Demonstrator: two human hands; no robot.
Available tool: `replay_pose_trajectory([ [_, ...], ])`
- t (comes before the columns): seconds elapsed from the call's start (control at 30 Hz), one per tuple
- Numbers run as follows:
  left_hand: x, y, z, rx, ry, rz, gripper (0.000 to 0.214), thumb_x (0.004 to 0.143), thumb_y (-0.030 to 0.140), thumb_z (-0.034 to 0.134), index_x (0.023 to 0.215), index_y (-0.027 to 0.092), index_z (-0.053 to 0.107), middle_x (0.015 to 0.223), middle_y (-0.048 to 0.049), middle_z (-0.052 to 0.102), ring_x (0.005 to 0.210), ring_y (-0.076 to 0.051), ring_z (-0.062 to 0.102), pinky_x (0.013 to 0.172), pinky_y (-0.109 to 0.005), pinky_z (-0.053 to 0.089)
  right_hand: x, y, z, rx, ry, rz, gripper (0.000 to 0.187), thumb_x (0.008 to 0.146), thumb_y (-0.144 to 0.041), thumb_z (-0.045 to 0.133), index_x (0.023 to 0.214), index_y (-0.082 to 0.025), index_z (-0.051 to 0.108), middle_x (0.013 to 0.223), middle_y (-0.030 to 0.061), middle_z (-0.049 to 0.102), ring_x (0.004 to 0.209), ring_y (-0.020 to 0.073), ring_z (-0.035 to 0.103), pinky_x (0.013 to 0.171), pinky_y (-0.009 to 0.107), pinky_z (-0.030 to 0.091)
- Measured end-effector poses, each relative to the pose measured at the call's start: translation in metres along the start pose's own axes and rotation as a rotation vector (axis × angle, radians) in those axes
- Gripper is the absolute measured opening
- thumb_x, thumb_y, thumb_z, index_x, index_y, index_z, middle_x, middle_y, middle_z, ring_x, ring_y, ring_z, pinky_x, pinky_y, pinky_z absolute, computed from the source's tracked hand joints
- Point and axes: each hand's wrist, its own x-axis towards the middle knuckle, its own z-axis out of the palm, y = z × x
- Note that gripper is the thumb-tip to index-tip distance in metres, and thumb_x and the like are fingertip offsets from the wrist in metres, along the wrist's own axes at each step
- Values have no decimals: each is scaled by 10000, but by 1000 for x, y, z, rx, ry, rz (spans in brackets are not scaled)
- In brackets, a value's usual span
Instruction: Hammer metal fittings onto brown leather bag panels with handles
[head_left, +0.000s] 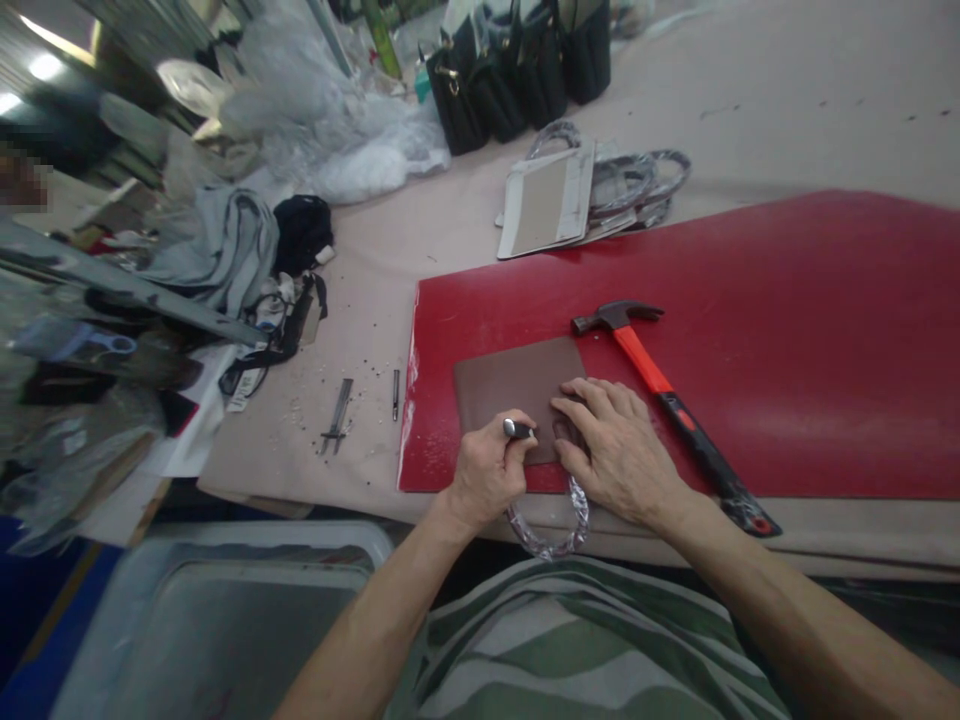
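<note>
L hand (pixel 484 470) closed round a slim tool (pixel 517 429) w/ silver end, held over brown panel (pixel 514 385); can't tell if its tip touches. R hand (pixel 619 450) lies flat-ish, fingers spread, on the panel's R side, thumb by a plastic-wrapped handle (pixel 580 510) looping past the near edge. Panel's on a red mat (pixel 787 350), claw hammer (pixel 641 362) (orange & blk grip) just R. L on counter (pixel 360 300): pronged punch (pixel 343 405), short metal rod (pixel 396 395), 2 tools apart. Beyond: blk handbags (pixel 517 80).
</note>
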Motion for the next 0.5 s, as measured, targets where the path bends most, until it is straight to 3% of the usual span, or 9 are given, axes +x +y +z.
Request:
replay_pose_trajectory([
  [0.17,5,1,0,5,-45,-28,128,945,141,521,1021,195,609,940,-61,731,867,-188,725,788,-278,586,-2,9,-9,179,86,-47,343,939,-345,570,1203,-139,647,1319,174,616,1227,328,549,1059,506,442],
  [0.3,2,-1,2,-7,-36,5,117,957,166,522,1039,192,600,924,-62,729,832,-187,728,763,-281,587,-13,30,-38,28,229,124,310,955,-351,528,1156,-147,646,1255,202,633,1159,360,580,943,516,493],
  [0.4,0,-3,6,0,-27,13,109,956,184,530,1044,188,595,900,-68,719,799,-197,722,738,-294,582,-23,49,-54,-161,131,317,332,928,-383,526,1115,-135,643,1134,243,640,996,394,612,787,518,491],
  [0.5,0,-4,9,-21,-26,-18,114,941,173,536,1039,191,591,900,-71,717,798,-205,716,740,-305,576,-23,60,-58,-88,-44,498,209,874,-370,553,956,-190,621,887,152,624,763,310,601,650,431,443],
])
